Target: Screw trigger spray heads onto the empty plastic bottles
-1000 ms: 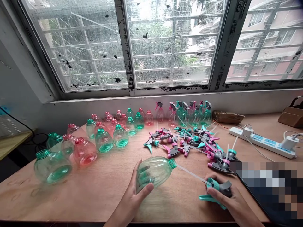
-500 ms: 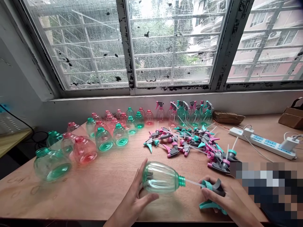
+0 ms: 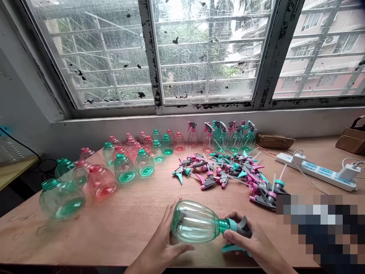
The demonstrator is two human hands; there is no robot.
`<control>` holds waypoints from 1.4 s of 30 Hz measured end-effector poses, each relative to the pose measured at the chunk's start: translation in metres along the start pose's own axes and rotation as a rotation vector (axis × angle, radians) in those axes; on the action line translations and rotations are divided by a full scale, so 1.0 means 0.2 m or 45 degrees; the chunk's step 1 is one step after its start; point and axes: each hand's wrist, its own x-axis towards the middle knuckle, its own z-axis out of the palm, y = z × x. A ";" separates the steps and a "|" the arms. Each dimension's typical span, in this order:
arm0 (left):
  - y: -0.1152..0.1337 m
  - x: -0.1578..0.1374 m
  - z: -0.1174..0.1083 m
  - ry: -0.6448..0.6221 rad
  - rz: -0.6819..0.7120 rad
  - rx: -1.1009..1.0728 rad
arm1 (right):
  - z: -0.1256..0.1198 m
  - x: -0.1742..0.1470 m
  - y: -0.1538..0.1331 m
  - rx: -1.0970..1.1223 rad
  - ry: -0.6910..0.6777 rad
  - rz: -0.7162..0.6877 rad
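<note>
Blocks of pixels (image 3: pixel 327 232) in the head view cover the lower right of the frame, so whatever lies beneath them cannot be made out. Both forearms are cut off by the bottom edge. The fingers of the left hand (image 3: pixel 164 241) are partly hidden behind the green bottle (image 3: pixel 195 220), and whether its thumb presses on the plastic is hard to tell. The right hand (image 3: pixel 253 239) covers part of the spray head (image 3: pixel 243 228).

At the lower centre of the frame, the left hand comes up from the bottom, cupped around the bottle's base, its thumb stretched out along the underside. The right hand reaches in from the lower right, its grip closed about the spray head, thumb on the near side.

The bottle is held on its side above the table (image 3: pixel 119 236), neck toward the right of the frame. It is clear, pale green and ribbed, with a deeper green base and threaded neck. The spray head's teal collar meets the neck; whether the threads have caught cannot be told. Its body is dark grey, and a teal trigger points down and leftward below the right hand.
</note>
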 end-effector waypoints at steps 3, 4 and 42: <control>0.04 -0.02 0.01 -0.065 -0.038 -0.081 | -0.02 -0.01 0.01 0.021 0.012 -0.007; 0.05 -0.03 0.01 -0.080 -0.044 -0.102 | -0.03 -0.01 0.01 0.036 0.026 -0.006; 0.03 -0.06 -0.02 -0.230 -0.031 -0.124 | -0.04 -0.03 0.00 -0.040 -0.004 -0.051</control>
